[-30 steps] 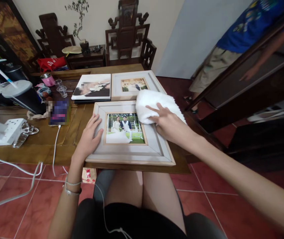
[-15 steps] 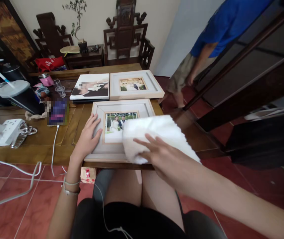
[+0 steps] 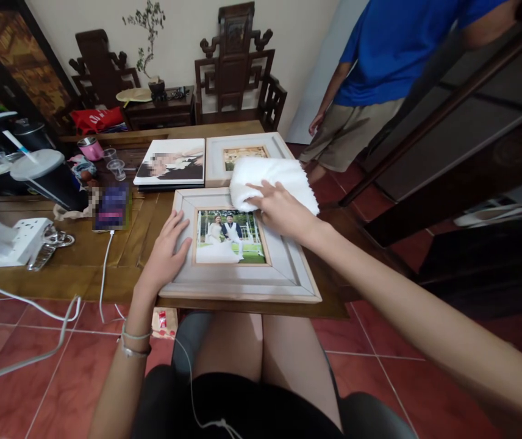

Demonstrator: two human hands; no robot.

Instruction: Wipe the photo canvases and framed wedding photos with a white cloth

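A picture frame (image 3: pixel 243 283) with a pale wide border and a photo of two people lies flat at the table's near edge. My left hand (image 3: pixel 169 247) rests spread on its left border. Under my right hand (image 3: pixel 282 207) is a folded white cloth (image 3: pixel 274 174), pressed on the frame's upper right part. The cloth also covers part of a second picture frame (image 3: pixel 283 146) lying behind the first. Left of that one is a photo album (image 3: pixel 174 161) with a white and black cover.
On the table's left stand a lidded cup with a straw (image 3: pixel 50 177), a blurred phone (image 3: pixel 112 207) on a white cable, a power strip (image 3: pixel 18 241) and a pink mug (image 3: pixel 90 148). A person in a blue shirt (image 3: pixel 389 55) stands at the right, beyond the table.
My right hand has moved the cloth away from me, from the frame's lower right to its upper right, uncovering the photo. My left hand stays put. The person in blue has turned and shifted.
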